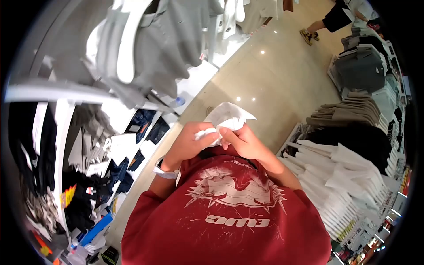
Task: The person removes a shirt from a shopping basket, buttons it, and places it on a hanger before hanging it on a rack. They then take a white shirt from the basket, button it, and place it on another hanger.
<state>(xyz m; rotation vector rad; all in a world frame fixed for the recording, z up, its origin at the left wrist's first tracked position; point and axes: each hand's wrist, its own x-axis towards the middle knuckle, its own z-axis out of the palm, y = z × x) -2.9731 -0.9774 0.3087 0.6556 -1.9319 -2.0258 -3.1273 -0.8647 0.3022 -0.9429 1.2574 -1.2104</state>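
A crumpled white cloth with a pointed corner is held up in front of my chest, over the floor. My left hand, with a watch on its wrist, has its fingers closed on the cloth's left side. Beside it my right hand pinches the same cloth, thumb laid across it. Both hands are close together just beyond the collar of my red shirt. The fingers hide part of the cloth.
Grey shirts hang from a rack at upper left, above shelves with folded jeans. A long rack of white shirts and dark garments stands at right. Someone's legs show at the top right of the tiled floor.
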